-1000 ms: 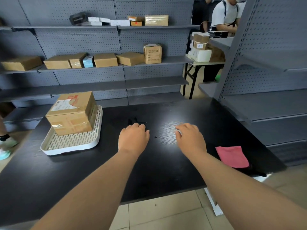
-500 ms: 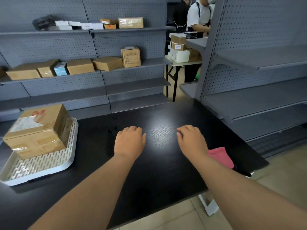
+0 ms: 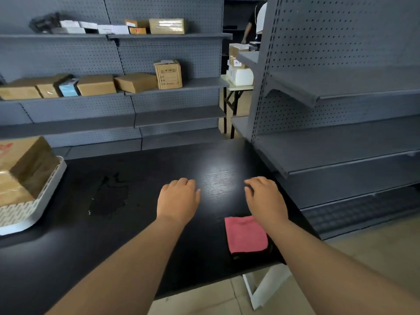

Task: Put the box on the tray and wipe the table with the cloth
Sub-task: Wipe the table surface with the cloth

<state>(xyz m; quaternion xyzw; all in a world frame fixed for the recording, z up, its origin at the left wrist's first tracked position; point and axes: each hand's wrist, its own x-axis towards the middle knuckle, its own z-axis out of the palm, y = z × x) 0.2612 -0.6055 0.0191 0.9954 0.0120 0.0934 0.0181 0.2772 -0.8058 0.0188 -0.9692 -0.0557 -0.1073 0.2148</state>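
- A brown cardboard box (image 3: 21,169), taped and bearing a red mark on its top, sits in a white perforated tray (image 3: 34,209) at the far left edge of the black counter (image 3: 141,242); both are cut off by the frame.
- Just right of the tray, a dark, wet-looking patch (image 3: 109,196) spreads across the counter surface, with small glinting droplets at its lower edge.
- Behind the counter, grey pegboard shelving (image 3: 113,94) carries a row of cardboard cartons (image 3: 95,84) and one upright carton (image 3: 168,75).
- The left hand (image 3: 178,202) is held palm down over the middle of the counter, fingers curled loosely, grasping nothing.
- A bright glare of reflected light falls on the counter between the two hands.
- A folded pink cloth (image 3: 246,234) lies flat near the counter's front right corner, below the right wrist and partly covered by the forearm.
- The right hand (image 3: 266,198) is held palm down beyond the cloth, fingers bent and empty; whether it touches the counter cannot be told.
- At right, a second grey shelving unit (image 3: 341,137) stands against the counter's edge, its shelves bare.
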